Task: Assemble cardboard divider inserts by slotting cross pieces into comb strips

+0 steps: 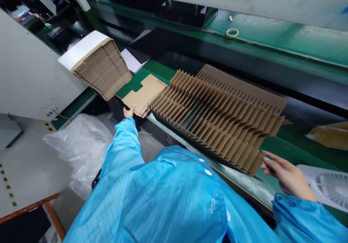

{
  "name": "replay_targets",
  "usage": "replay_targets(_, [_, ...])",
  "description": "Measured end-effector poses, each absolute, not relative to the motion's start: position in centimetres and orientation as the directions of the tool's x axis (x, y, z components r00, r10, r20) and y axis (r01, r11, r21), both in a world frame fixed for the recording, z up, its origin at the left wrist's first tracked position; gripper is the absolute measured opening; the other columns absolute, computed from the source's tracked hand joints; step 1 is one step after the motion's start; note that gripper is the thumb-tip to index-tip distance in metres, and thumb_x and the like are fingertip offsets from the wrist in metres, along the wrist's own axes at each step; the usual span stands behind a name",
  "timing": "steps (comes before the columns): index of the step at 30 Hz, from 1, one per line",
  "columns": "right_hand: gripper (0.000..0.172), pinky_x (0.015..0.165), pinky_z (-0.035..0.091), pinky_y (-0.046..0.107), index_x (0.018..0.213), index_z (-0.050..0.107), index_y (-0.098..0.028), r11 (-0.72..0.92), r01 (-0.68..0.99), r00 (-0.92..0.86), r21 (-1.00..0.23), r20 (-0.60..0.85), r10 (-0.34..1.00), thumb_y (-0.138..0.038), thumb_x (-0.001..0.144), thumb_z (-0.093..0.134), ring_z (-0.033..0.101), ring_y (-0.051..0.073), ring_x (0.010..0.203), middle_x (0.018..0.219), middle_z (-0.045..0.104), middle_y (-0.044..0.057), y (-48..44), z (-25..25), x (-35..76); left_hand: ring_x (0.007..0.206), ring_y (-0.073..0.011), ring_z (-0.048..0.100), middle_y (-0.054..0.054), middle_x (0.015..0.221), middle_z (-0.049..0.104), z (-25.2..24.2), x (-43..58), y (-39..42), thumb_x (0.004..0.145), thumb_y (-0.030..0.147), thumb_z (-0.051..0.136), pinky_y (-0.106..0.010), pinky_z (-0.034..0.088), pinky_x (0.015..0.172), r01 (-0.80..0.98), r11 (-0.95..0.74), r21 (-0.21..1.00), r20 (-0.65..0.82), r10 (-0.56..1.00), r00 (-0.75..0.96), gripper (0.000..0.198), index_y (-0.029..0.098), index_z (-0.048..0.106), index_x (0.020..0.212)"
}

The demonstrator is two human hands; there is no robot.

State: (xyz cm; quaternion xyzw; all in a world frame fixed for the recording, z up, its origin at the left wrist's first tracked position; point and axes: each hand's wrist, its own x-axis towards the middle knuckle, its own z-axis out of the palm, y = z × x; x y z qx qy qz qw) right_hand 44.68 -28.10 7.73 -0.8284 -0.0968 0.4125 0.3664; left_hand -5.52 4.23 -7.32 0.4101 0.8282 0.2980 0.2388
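Note:
My left hand [128, 112] is at the near edge of a small stack of flat notched cardboard pieces [145, 92], its thumb against their edge; part of the fingers is hidden. To the right stands a cardboard divider grid [214, 118], made of many thin upright strips set side by side into slotted long pieces. One slotted cardboard strip [241, 87] leans along its far side. At the grid's right end is my right hand [285, 174], fingers apart, with fingertips at or touching the last strip.
A bundle of folded cardboard [104, 67] stands at the left of the green bench. A tape roll [232, 33] lies on the back ledge. A white fan [331, 185] is at the right, a brown packet [328, 135] behind it. Clear plastic bags [81, 145] fill the floor at left.

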Motion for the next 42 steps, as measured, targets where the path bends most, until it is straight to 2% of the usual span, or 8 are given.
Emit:
replay_targets(8, [0.061, 0.041, 0.040, 0.023, 0.090, 0.058, -0.023, -0.706, -0.131, 0.699, -0.696, -0.570, 0.432, -0.038, 0.032, 0.069, 0.046, 0.015, 0.049, 0.050, 0.058, 0.001, -28.2, 9.1, 44.1, 0.106, -0.0220, 0.066, -0.010, 0.114, 0.067, -6.9, -6.0, 5.3, 0.093, 0.023, 0.065, -0.043, 0.055, 0.095, 0.377, 0.402, 0.834, -0.113, 0.794, -0.597, 0.023, 0.011, 0.064, 0.112])
replay_targets(17, [0.038, 0.049, 0.044, 0.033, 0.090, 0.057, -0.031, -0.618, 0.074, 0.703, -0.783, -0.399, 0.589, -0.041, 0.056, 0.071, 0.049, 0.017, 0.052, 0.065, 0.056, 0.006, -28.4, 10.4, 43.0, 0.107, -0.0172, 0.068, -0.012, 0.112, 0.068, 2.1, -4.2, 4.2, 0.095, 0.019, 0.048, -0.033, 0.052, 0.102, 0.373, 0.005, 0.928, 0.239, 0.759, -0.606, 0.030, 0.011, 0.047, 0.123])
replay_targets(19, [0.039, 0.051, 0.047, 0.035, 0.092, 0.058, -0.030, -0.561, 0.134, 0.675, -0.817, -0.340, 0.655, -0.047, 0.060, 0.072, 0.051, 0.019, 0.052, 0.064, 0.057, 0.005, -27.5, 11.0, 42.1, 0.102, -0.0205, 0.071, -0.010, 0.106, 0.069, 5.0, -2.7, 1.8, 0.094, 0.029, 0.055, -0.036, 0.054, 0.100, 0.463, -0.340, 0.819, 0.555, 0.674, -0.487, 0.029, 0.013, 0.050, 0.118])
replay_targets(23, [0.053, 0.049, 0.046, 0.030, 0.107, 0.062, -0.023, -0.338, 0.118, 0.569, -0.934, -0.215, 0.794, -0.055, 0.065, 0.073, 0.050, 0.015, 0.049, 0.059, 0.056, 0.000, -23.9, 12.9, 39.3, 0.107, -0.0228, 0.071, -0.008, 0.114, 0.070, 9.6, 2.6, -5.1, 0.093, 0.025, 0.059, -0.035, 0.060, 0.092, 0.551, -0.778, 0.302, 0.916, 0.396, 0.057, 0.028, 0.023, 0.054, 0.121])
replay_targets(27, [0.063, 0.049, 0.046, 0.026, 0.127, 0.059, -0.016, -0.176, -0.040, 0.437, -0.984, -0.176, 0.882, -0.061, 0.083, 0.058, 0.052, 0.013, 0.049, 0.062, 0.059, 0.000, -20.4, 14.9, 36.7, 0.128, -0.0218, 0.057, -0.008, 0.128, 0.068, 11.8, 9.1, -10.5, 0.097, 0.014, 0.048, -0.035, 0.060, 0.096, 0.105, -0.992, 0.063, 0.769, 0.116, 0.629, 0.038, 0.028, 0.048, 0.132])
replay_targets(33, [0.029, 0.068, 0.050, 0.026, 0.079, 0.060, -0.020, -0.308, 0.087, 0.592, -0.947, -0.200, 0.781, -0.041, 0.094, 0.047, 0.062, 0.017, 0.074, 0.071, 0.060, 0.004, -20.4, 14.8, 38.4, 0.140, -0.0311, 0.038, -0.016, 0.135, 0.061, 11.0, 16.5, -13.8, 0.093, 0.018, 0.060, -0.043, 0.054, 0.104, -0.343, -0.939, -0.020, 0.748, -0.242, 0.618, 0.022, 0.017, 0.059, 0.115])
replay_targets(37, [0.018, 0.070, 0.047, 0.025, 0.065, 0.053, -0.019, -0.482, 0.249, 0.684, -0.840, -0.200, 0.701, -0.021, 0.081, 0.058, 0.059, 0.017, 0.074, 0.071, 0.060, 0.002, -24.1, 15.4, 44.7, 0.143, -0.0285, 0.035, -0.013, 0.140, 0.058, 8.5, 19.5, -14.9, 0.097, 0.018, 0.055, -0.048, 0.047, 0.111, -0.408, -0.913, 0.006, 0.674, -0.297, 0.676, 0.026, 0.018, 0.058, 0.123])
replay_targets(42, [0.015, 0.060, 0.040, 0.024, 0.062, 0.056, -0.016, -0.650, 0.313, 0.735, -0.692, -0.257, 0.628, -0.010, 0.076, 0.057, 0.051, 0.013, 0.064, 0.067, 0.057, 0.001, -27.3, 17.1, 51.3, 0.142, -0.0354, 0.040, -0.018, 0.145, 0.052, 3.6, 23.1, -15.9, 0.090, 0.027, 0.069, -0.060, 0.039, 0.113, -0.191, -0.977, 0.096, 0.408, -0.137, 0.903, 0.044, 0.014, 0.058, 0.130])
